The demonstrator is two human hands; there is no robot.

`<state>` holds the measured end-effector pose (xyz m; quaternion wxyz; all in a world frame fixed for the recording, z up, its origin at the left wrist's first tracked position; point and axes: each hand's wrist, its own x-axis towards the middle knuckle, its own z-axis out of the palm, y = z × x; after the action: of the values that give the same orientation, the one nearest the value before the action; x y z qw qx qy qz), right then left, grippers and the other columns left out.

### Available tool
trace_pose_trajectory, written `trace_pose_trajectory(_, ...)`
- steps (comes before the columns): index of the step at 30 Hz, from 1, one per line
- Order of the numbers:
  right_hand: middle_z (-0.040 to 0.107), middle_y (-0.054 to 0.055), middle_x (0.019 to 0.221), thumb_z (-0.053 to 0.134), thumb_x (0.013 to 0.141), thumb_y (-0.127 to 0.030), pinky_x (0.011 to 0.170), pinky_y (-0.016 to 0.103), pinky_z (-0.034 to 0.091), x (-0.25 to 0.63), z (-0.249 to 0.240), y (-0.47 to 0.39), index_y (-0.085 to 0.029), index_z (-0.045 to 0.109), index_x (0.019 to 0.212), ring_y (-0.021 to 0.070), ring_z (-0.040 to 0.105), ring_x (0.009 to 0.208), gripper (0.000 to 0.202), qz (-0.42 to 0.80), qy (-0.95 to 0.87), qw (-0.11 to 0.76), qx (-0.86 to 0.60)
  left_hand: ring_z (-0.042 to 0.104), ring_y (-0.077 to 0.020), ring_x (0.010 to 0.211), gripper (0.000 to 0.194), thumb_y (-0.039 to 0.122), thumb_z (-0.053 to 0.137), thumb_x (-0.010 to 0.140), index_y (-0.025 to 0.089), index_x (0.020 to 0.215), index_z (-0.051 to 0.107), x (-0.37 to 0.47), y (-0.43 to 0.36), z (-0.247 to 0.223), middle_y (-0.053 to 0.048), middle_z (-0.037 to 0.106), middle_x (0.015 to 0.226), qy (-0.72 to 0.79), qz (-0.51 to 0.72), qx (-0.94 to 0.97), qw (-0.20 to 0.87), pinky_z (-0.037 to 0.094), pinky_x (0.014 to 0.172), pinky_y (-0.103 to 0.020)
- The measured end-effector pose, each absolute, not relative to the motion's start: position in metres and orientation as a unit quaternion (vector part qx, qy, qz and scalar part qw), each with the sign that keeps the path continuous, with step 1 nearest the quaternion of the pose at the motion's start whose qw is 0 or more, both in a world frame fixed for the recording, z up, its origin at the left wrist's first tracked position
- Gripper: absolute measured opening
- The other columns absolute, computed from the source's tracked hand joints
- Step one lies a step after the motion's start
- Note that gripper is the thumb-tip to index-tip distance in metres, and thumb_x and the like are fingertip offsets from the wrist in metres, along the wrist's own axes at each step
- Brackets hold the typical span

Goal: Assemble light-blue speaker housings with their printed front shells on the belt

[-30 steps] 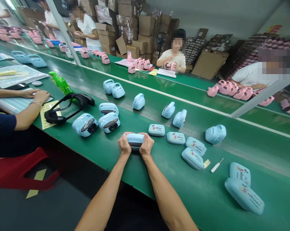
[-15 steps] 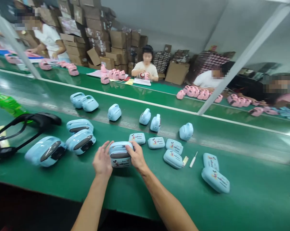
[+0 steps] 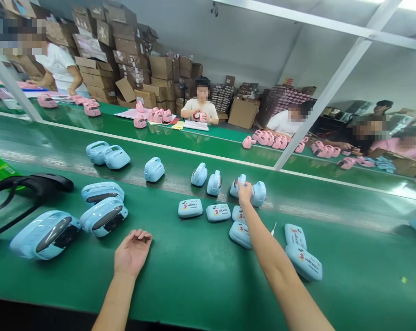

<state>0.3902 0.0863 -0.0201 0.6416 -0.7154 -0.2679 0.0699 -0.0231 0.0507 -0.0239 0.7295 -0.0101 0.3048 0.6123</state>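
"Where are the hands?"

"Well apart. The right hand (image 3: pixel 245 192) reaches to the far row, fingers closed at the handle of a light-blue handled casing (image 3: pixel 234 188). It sits close beside a neighbouring casing (image 3: pixel 259 195); whether its base touches down, I can't tell. The left hand (image 3: pixel 132 253) is nearer and to the left, palm up, fingers loosely curled, with nothing visible in it."

"Why hold it there?"

"The raised loop probably gives the easiest grip from above, clear of the neighbour. The other handled casings, like the single one (image 3: pixel 154 170) left of centre, stand with their loops up — perhaps for the same reason. The Mickey-printed shells (image 3: pixel 190 208) lie nearer, print up, so the pictures can be read."

"And what are they made of?"

"Hard plastic, I'd judge. The dark-windowed casings (image 3: pixel 104 217) at near left are glossy and rounded, with bright highlights; the printed shells look flatter and more satin, like soft-cornered boxes. The green worktop (image 3: pixel 194 285) is smooth, with a faint sheen. At left lies a black headset strap (image 3: pixel 51 182), curved and matte — beside it, a shiny green bottle (image 3: pixel 1 169)."
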Motion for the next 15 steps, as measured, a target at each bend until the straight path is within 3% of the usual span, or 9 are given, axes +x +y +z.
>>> trace_pose_trajectory(4, 0.065, 0.017, 0.116, 0.064, 0.074, -0.036, 0.104, 0.046, 0.042, 0.394, -0.037, 0.089, -0.017, 0.059, 0.096, 0.0319, 0.056, 0.117, 0.03, 0.024, -0.245, 0.617, -0.748, 0.05, -0.0086, 0.054, 0.019, 0.001, 0.053, 0.078, 0.017, 0.07, 0.046, -0.024, 0.049, -0.027, 0.003, 0.046, 0.065, 0.294, 0.607, 0.017, 0.738, 0.047, 0.051, -0.02)
trace_pose_trajectory(8, 0.055, 0.021, 0.136, 0.056, 0.083, -0.031, 0.106, 0.047, 0.041, 0.378, -0.03, 0.093, -0.016, 0.054, 0.124, 0.0302, 0.052, 0.124, 0.044, -0.028, -0.276, 0.613, -0.739, 0.051, -0.009, 0.055, 0.017, 0.002, 0.056, 0.076, 0.016, 0.071, 0.049, -0.024, 0.049, -0.028, 0.003, 0.047, 0.065, 0.302, 0.6, 0.026, 0.74, 0.047, 0.05, -0.02)
trace_pose_trajectory(11, 0.065, 0.014, 0.12, 0.06, 0.083, -0.034, 0.093, 0.04, 0.049, 0.35, -0.021, 0.108, -0.018, 0.058, 0.123, 0.0237, 0.061, 0.097, 0.044, 0.015, -0.373, 0.597, -0.71, 0.053, -0.0094, 0.057, 0.014, 0.003, 0.058, 0.076, 0.015, 0.071, 0.052, -0.023, 0.049, -0.027, 0.002, 0.049, 0.066, 0.313, 0.596, 0.032, 0.739, 0.05, 0.053, -0.021)
trace_pose_trajectory(15, 0.068, 0.003, 0.088, 0.069, 0.073, -0.029, 0.083, 0.034, 0.051, 0.316, -0.01, 0.131, -0.017, 0.069, 0.111, 0.0176, 0.058, 0.072, 0.041, 0.13, -0.463, 0.552, -0.681, 0.055, -0.01, 0.059, 0.013, 0.004, 0.062, 0.074, 0.015, 0.07, 0.056, -0.023, 0.049, -0.028, 0.0, 0.053, 0.067, 0.338, 0.588, 0.05, 0.733, 0.054, 0.057, -0.022)
